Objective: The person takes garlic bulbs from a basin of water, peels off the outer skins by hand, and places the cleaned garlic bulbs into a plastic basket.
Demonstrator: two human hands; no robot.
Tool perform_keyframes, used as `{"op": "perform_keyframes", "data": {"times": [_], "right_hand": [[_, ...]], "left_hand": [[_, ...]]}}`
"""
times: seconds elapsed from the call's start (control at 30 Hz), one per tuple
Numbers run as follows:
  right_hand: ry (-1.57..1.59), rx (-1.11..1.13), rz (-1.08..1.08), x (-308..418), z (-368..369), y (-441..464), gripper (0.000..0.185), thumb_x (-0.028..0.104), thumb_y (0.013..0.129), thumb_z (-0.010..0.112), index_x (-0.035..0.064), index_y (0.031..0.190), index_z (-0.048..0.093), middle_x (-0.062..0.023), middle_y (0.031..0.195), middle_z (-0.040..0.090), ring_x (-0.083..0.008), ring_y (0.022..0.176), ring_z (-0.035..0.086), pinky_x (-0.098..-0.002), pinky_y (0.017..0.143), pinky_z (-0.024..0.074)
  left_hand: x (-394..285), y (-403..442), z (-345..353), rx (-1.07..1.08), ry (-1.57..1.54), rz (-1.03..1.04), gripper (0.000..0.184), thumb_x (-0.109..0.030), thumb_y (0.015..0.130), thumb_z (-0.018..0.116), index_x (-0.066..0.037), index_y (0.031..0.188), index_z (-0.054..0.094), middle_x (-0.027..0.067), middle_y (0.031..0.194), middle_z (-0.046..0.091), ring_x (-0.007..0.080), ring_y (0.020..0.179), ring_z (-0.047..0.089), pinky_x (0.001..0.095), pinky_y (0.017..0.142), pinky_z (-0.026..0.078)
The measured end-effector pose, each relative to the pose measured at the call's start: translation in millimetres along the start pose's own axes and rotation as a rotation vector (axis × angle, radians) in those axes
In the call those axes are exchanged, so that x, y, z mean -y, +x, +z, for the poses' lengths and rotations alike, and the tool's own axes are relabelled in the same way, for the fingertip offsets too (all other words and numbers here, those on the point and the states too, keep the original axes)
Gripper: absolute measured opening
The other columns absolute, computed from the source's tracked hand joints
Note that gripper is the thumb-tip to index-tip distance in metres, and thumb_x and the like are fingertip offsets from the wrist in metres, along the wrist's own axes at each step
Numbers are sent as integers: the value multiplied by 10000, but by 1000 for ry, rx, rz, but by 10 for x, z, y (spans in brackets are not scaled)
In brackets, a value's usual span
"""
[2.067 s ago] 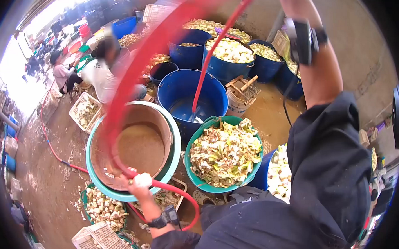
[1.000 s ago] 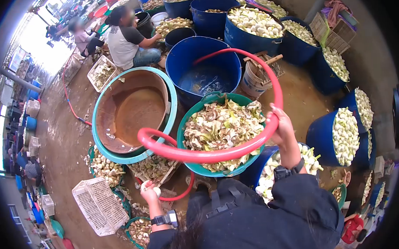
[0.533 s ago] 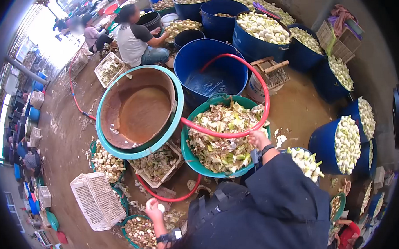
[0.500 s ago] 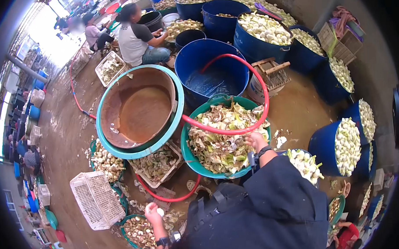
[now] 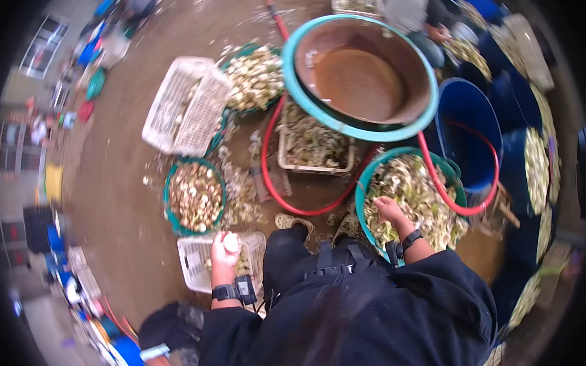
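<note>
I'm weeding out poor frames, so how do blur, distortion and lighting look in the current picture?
Head view: strong fisheye bending, black corners, blue tubs at the right curved and stretched; head view: those tubs also look smeared, while the red hose reads more clearly; head view: soft, diffuse light, with the white bulb in the left hand nearly washed out.

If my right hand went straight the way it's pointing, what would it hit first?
Probably the leafy scraps heaped in the green tub, though your right hand may pass above them; depth is unclear.
</note>
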State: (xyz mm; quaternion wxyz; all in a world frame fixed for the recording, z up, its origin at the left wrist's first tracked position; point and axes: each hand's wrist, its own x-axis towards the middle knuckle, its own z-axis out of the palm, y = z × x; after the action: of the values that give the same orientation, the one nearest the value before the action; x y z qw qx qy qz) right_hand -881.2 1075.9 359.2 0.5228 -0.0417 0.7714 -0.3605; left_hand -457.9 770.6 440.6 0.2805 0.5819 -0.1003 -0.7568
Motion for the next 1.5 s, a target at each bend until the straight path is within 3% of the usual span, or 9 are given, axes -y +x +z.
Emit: {"op": "perform_keyframes", "data": {"times": [0.37, 0.5, 0.7, 0.8, 1.03, 1.1, 1.17, 1.3, 1.5], "right_hand": [[-361, 483, -29, 2226, 2394, 534, 407, 385, 895, 450, 57, 1135, 474, -64, 818, 575, -136, 620, 555, -268, 517, 466], [243, 826, 135, 3226, 4117, 269, 570, 505, 891, 352, 121, 1306, 276, -168, 1192, 459, -267, 962, 555, -419, 756, 474], [927, 1108, 397, 4366, 5671, 727, 226, 242, 910, 347, 79, 895, 502, -92, 789, 570, -247, 649, 574, -408, 560, 499], [803, 592, 20, 5177, 5982, 954, 333, 352, 921, 317, 63, 1067, 393, -179, 985, 548, -287, 851, 558, -435, 670, 495], [-268, 1068, 183, 4197, 7711, 2829, 346, 288, 858, 490, 66, 1121, 462, -84, 1020, 544, -219, 778, 574, -367, 607, 510], [-1140, 891, -772, 3716, 8267, 3317, 462, 100, 800, 550, 88, 1249, 440, -103, 761, 578, -206, 576, 536, -347, 462, 445], [-1597, 969, -467, 3525, 8538, 3690, 455, 87, 811, 508, 101, 1261, 440, -123, 689, 546, -237, 548, 513, -399, 471, 416], [-2020, 700, -1189, 2389, 8960, 4792, 273, 138, 793, 483, 120, 1049, 577, -120, 688, 575, -267, 626, 578, -424, 491, 416], [-1929, 1074, -862, 1932, 9037, 5121, 267, 173, 795, 547, 84, 1046, 569, -113, 858, 619, -279, 843, 599, -391, 695, 463]], "left_hand": [[-978, 814, -336, -152, -363, 4, 143, -181, 858, 499, -42, 852, 534, 114, 802, 591, 254, 729, 584, 381, 672, 508], [-1777, 952, 244, 45, 194, 282, 273, -182, 833, 575, -3, 1024, 495, 115, 950, 567, 188, 844, 571, 302, 740, 481], [-2740, 1147, 595, -190, 189, 1043, 491, -218, 819, 580, 21, 1206, 395, 185, 1223, 411, 252, 1137, 411, 333, 956, 323], [-3012, 1260, 152, -359, 260, 846, 361, -187, 814, 583, 19, 1097, 494, 140, 1078, 531, 222, 985, 509, 328, 882, 382], [-2422, 1760, -1570, -749, 95, 390, 244, -146, 809, 588, 30, 968, 528, 109, 942, 566, 190, 890, 549, 306, 801, 442], [-2044, 2316, -1737, -943, 490, 440, 159, -146, 838, 536, 10, 825, 561, 62, 789, 529, 159, 703, 531, 274, 652, 446], [-2110, 2892, -1508, -812, -144, 248, 185, -193, 843, 542, -13, 868, 572, 35, 799, 557, 139, 698, 529, 265, 644, 438], [-1716, 4570, -1692, -692, -83, 367, 236, -163, 819, 573, -14, 1001, 558, 40, 868, 568, 97, 756, 526, 218, 690, 433], [-1120, 5857, -2073, -768, -246, 672, 504, -258, 760, 666, -5, 1139, 451, 142, 1033, 537, 212, 871, 553, 309, 744, 447]]}}
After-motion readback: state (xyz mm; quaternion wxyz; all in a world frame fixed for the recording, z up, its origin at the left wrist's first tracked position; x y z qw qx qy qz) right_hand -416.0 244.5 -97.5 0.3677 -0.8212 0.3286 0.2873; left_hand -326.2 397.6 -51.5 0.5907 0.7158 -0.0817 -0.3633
